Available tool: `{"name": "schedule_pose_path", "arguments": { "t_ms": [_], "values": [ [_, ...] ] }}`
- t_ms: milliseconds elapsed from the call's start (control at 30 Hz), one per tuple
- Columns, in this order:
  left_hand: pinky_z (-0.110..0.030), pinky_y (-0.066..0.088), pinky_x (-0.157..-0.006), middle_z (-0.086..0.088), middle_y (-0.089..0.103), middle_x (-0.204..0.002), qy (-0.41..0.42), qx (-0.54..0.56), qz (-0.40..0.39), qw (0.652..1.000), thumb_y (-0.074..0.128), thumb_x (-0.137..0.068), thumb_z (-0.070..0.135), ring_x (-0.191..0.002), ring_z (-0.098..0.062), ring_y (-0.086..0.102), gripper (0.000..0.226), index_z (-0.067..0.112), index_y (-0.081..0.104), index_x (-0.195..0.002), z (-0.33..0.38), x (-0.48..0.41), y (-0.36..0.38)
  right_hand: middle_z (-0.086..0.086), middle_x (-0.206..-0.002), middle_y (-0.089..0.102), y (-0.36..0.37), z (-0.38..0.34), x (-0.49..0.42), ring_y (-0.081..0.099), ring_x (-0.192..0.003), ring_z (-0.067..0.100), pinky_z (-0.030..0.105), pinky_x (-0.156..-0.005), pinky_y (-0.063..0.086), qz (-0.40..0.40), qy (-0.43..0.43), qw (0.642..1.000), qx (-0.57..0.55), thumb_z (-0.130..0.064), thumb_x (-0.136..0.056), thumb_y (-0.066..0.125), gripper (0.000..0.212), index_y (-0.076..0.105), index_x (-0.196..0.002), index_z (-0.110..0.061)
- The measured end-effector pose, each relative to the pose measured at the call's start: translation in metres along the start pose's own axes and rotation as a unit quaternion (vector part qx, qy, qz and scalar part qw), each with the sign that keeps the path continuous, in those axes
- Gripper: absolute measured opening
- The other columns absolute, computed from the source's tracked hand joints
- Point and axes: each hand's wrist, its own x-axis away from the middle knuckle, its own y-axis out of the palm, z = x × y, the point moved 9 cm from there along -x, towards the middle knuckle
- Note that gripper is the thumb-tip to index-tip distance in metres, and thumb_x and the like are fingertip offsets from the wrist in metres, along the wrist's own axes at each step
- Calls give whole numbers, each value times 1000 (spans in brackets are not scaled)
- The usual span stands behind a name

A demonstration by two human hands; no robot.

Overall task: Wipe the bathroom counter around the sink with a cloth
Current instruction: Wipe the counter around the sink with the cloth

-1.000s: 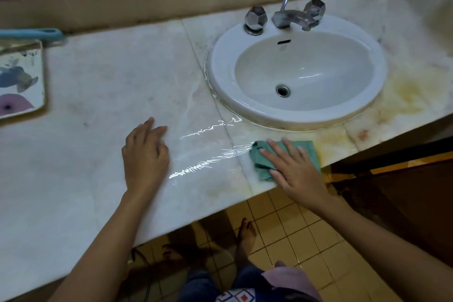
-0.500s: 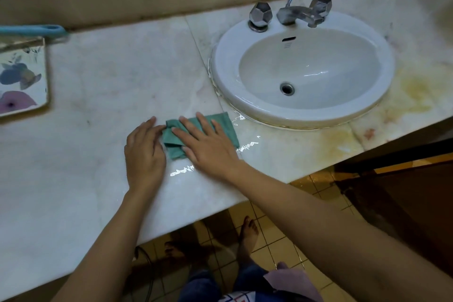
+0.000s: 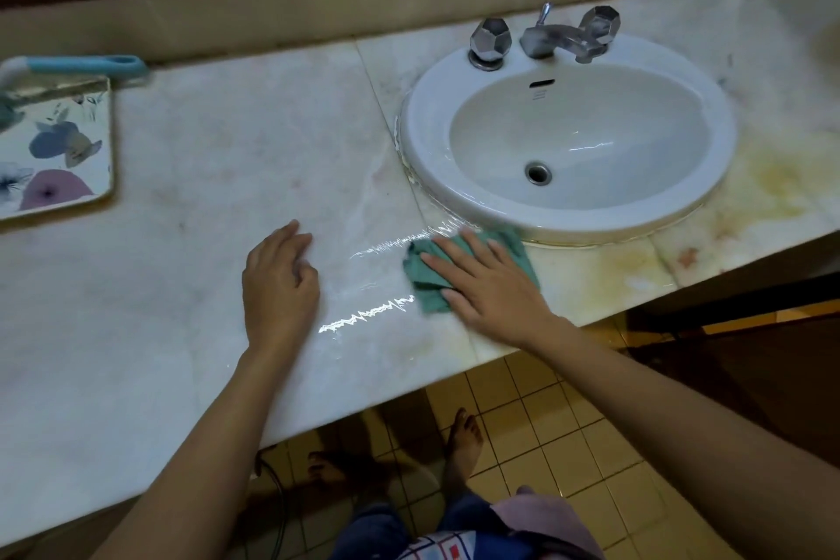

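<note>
A floral-patterned tray [image 3: 54, 150] is seen at the tabletop's left edge, with a blue-handled brush [image 3: 86, 65] lying just behind it. Yellow floor tiles [image 3: 536, 414] are visible below the front edge.

Counter [image 3: 236, 177]: pale veined stone, marble-like, polished; wet glossy streaks near front edge, yellow-brown staining at 3 o'clock of sink. Sink [image 3: 425, 136]: white glazed ceramic, smooth, shiny. Faucet [image 3: 557, 39]: dull faceted metal. Cloth [image 3: 425, 280]: green soft fabric, matt, crumpled. Floor [image 3: 536, 418]: yellowish glazed tile. Tray [image 3: 54, 150] at 9 o'clock: glossy floral print.
</note>
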Motion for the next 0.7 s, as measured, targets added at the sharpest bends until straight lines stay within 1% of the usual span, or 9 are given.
{"name": "schedule_pose_path", "arguments": {
  "t_ms": [67,167,267,333,433,500,600,667,700],
  "values": [
    [-32,31,-110,3,54,-140,-1,0,1,1000,41,-82,12,-129,-22,42,46,13,66,-121,0,0,0,-13,-161,5,4,26,34,-1,-149,17,46,-117,15,-11,4,1000,14,-49,-98,21,55,10,-152,-39],
    [-34,32,-109,3,54,-140,-5,2,2,1000,43,-82,12,-129,-22,42,45,13,66,-121,0,-1,0,-13,-161,-2,4,46,50,-8,-148,16,48,-118,13,-19,56,998,-4,-50,-98,17,56,3,-151,-41],
    [-34,33,-107,4,53,-140,-12,-9,-3,1000,45,-81,16,-129,-23,41,44,15,66,-120,0,-1,1,-13,-160,-6,2,19,24,-13,-147,20,48,-119,5,-8,117,992,-40,-55,-93,7,59,1,-151,-41],
    [-32,30,-108,3,51,-143,-10,-15,-25,1000,47,-82,19,-131,-23,40,44,16,64,-123,0,-1,3,-11,-161,-5,1,-18,-3,-11,-147,24,48,-119,4,2,119,991,-53,-55,-93,7,61,2,-152,-40],
    [-32,26,-111,0,45,-148,8,-16,-79,997,47,-85,20,-136,-24,36,45,18,60,-128,6,6,1,-8,-161,10,3,-77,-31,2,-148,28,50,-117,11,14,86,994,-66,-50,-95,21,58,17,-151,-36],
    [-36,27,-110,0,43,-149,13,-33,-76,997,48,-88,18,-137,-23,35,43,20,58,-129,8,24,-10,-5,-160,19,6,-110,-25,11,-147,30,51,-116,17,20,28,997,-63,-49,-94,28,57,26,-150,-35],
    [-40,28,-109,0,40,-151,-9,-56,-63,996,43,-88,26,-140,-23,31,46,22,56,-132,2,63,-20,-6,-160,15,15,-121,17,8,-148,26,47,-116,13,10,-81,997,-17,-49,-96,32,56,22,-150,-36],
    [-41,30,-107,-1,37,-154,-22,-65,-68,995,36,-87,35,-142,-24,29,52,21,56,-134,-5,84,-16,-8,-161,9,16,-96,47,3,-149,23,45,-117,11,8,-119,993,6,-50,-98,31,57,16,-151,-38],
    [-42,31,-106,-2,36,-154,-19,-72,-68,995,34,-87,38,-143,-24,29,55,20,56,-134,-7,90,-13,-8,-161,7,15,-77,56,1,-149,22,46,-117,10,6,-121,992,16,-51,-98,29,57,13,-152,-38]
  ]
}}
